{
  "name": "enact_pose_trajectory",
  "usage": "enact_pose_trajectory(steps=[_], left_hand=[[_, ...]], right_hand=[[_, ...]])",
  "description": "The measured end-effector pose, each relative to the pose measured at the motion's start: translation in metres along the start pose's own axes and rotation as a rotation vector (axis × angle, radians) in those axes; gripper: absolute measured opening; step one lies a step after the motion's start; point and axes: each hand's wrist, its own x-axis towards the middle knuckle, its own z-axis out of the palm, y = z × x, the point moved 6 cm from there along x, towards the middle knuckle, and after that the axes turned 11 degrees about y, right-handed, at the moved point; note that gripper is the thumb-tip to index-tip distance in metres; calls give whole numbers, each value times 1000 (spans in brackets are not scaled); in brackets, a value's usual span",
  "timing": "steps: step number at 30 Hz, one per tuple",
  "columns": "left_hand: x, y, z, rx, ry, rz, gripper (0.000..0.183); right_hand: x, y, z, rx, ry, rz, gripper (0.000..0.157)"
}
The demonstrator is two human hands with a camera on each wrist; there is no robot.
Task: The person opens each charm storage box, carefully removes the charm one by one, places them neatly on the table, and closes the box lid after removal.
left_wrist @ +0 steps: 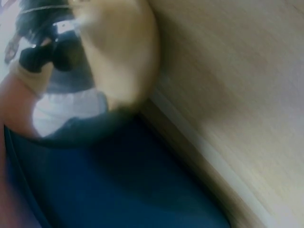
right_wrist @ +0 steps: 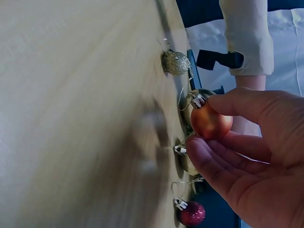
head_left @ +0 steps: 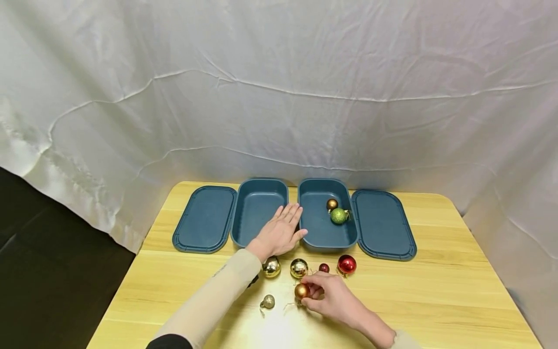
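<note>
Between thumb and fingers my right hand (head_left: 332, 296) pinches a matte copper Christmas bauble (right_wrist: 211, 121) with a silver cap and string. My left hand (head_left: 281, 230) reaches forward with fingers straight, over the gap between two blue boxes. Under its wrist lies a shiny gold bauble (head_left: 272, 267), large and close in the left wrist view. Beside the right hand are a gold mirrored bauble (head_left: 299, 267), a small dark red glitter bauble (right_wrist: 192, 213) and a shiny red bauble (head_left: 347, 264). A small pale gold glitter bauble (head_left: 268, 301) lies on the table to the left.
The left blue box (head_left: 261, 201) has nothing visible inside. In the right blue box (head_left: 320, 235) sit a brown bauble (head_left: 332, 204) and a green glitter bauble (head_left: 338, 216). Blue lids (head_left: 206, 218) lie flat on the outer sides. A white curtain (head_left: 305, 106) hangs behind the wooden table.
</note>
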Motion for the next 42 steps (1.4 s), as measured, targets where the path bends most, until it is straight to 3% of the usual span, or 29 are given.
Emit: enact_pose_trajectory(steps=[15,42], left_hand=[[0,2,-4,-7,-9,8,76],[-1,1,-3,1,14,17,76]], right_hand=[[-7,6,16,-13,-37,16,31],[-9,8,19,-5,-34,20,32]])
